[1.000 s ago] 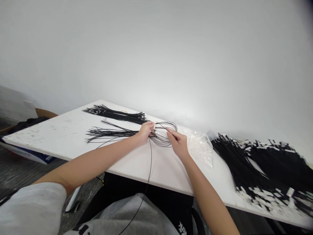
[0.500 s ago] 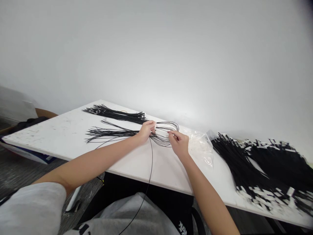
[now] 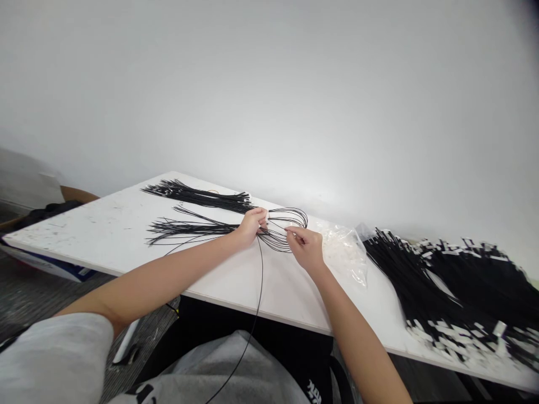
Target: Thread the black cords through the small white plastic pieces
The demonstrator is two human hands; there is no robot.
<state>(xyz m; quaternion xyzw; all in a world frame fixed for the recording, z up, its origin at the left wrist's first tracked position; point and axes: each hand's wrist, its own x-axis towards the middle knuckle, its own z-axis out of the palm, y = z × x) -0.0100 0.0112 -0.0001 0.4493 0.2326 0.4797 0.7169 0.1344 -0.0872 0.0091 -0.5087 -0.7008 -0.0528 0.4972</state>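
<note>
My left hand (image 3: 251,224) is closed round a small white connector (image 3: 266,215), mostly covered by the fingers. From it several thin black wires (image 3: 297,211) curve out to the right in a loop and run back under the hand. My right hand (image 3: 306,244) pinches a thin black wire between thumb and forefinger, just right of the connector; the wire's tip is too small to make out. Loose black wires (image 3: 189,229) fan out on the table left of my left hand. One single wire (image 3: 260,280) hangs over the table's front edge onto my lap.
Behind my left hand lies a bundle of black wires (image 3: 197,195) with white ends. A clear plastic bag (image 3: 347,252) of small white parts sits right of my right hand. Large piles of black cables (image 3: 475,280) with white connectors cover the right end of the white table (image 3: 126,224).
My right hand has moved slightly left, bringing the pinched wire closer to the white connector. My left hand has hardly moved.
</note>
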